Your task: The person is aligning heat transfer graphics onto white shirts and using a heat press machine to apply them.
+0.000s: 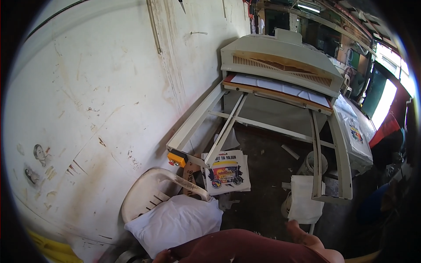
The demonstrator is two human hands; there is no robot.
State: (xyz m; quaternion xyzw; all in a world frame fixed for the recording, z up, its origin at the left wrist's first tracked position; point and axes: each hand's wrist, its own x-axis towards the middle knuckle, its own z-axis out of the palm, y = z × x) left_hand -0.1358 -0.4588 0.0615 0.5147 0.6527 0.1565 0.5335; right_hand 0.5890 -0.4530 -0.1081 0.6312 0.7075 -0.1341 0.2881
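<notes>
At the lower right my right hand (298,231) is closed on the near edge of a white cloth (306,199), which spreads flat in front of it; its fingers show only in part. My left hand (163,256) shows only as a sliver at the lower edge, beside a rumpled heap of white cloth (180,221) on a plastic chair (149,188). Whether it grips that cloth is hidden. Past the chair, a stack of printed white cloths (226,175) lies low down, with a colourful design on top.
Ahead stands a large heat press or dryer (280,61), with a white-covered tray (280,87) and two long rails reaching toward me. An orange switch box (176,159) hangs on the left rail's end. Buckets (312,164) stand under the right rail. A stained wall (101,109) borders the left.
</notes>
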